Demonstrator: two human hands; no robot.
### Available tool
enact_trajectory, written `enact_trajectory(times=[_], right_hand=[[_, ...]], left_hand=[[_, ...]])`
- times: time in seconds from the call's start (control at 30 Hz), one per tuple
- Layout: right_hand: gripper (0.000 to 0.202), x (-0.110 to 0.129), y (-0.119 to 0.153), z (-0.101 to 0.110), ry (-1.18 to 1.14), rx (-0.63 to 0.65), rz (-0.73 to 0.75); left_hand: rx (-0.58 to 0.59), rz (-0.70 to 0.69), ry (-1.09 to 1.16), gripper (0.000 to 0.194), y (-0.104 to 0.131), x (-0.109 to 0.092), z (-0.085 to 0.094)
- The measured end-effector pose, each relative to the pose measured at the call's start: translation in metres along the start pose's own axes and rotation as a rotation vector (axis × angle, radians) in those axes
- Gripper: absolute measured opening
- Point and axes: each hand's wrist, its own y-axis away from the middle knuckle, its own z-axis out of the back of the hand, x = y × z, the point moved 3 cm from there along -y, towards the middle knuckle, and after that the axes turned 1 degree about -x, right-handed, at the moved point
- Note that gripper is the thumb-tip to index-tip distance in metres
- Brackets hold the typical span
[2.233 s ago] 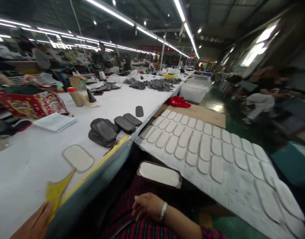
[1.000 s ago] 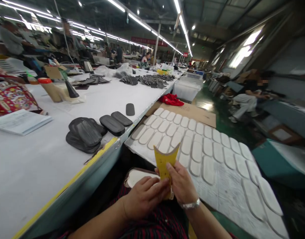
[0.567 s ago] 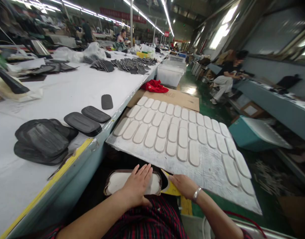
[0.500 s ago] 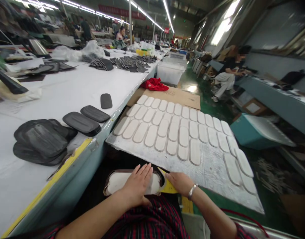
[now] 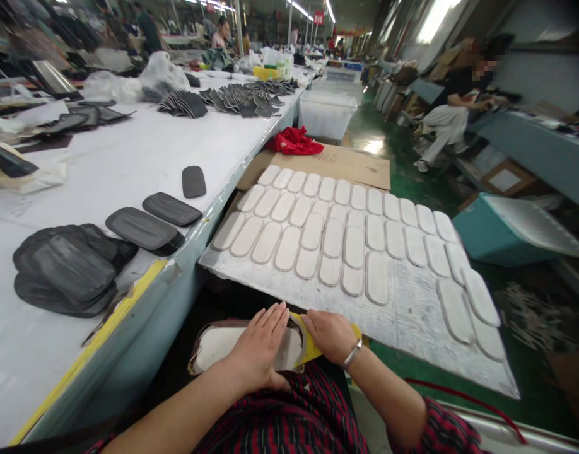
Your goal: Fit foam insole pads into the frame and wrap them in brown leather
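On my lap lies a long oval piece with a white face and a dark, ragged rim. My left hand rests flat across its right half, fingers stretched out and side by side. At the oval's right end, my right hand grips a thin, flat yellow piece, its fingers bent over it. The yellow piece curves along the dark rim there; part of it is hidden under the hand, and its exact kind cannot be made out.
Ahead, a tilted board bears rows of white oval pads. To the left, a white table holds dark oval pads. A red cloth lies on cardboard. At right, a person sits near a teal bin.
My right hand has shifted slightly left and up, bringing the yellow piece against the oval's right end. My left hand remains flat on the white face. The whole view has shifted slightly.
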Motion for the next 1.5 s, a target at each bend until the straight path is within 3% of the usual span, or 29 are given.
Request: enact_trajectory(times=[0.33,0.53,0.67,0.83,1.0,1.5], right_hand=[[0.049,0.007,0.005,-0.003,-0.046,0.077,0.025],[0.048,-0.006,0.009,0.01,-0.149,0.25,0.153],[0.047,-0.011,0.031,0.007,-0.042,0.036,0.006],[0.038,0.015,0.049,-0.016,0.024,-0.084,-0.04],[0.034,0.023,0.049,-0.019,0.041,-0.104,-0.137],[0.037,0.023,0.039,-0.03,0.098,-0.253,-0.258]], left_hand=[[-0.081,-0.06,0.013,0.098,0.01,-0.003,0.0],[-0.028,-0.054,0.04,0.092,0.017,-0.002,0.009],[-0.036,-0.035,0.056,0.118,0.02,0.003,0.014],[-0.036,-0.035,-0.013,0.132,0.015,-0.01,0.001],[-0.101,-0.013,-0.076,0.132,0.011,-0.018,-0.008],[-0.217,-0.081,0.068,0.118,0.006,-0.005,-0.005]])
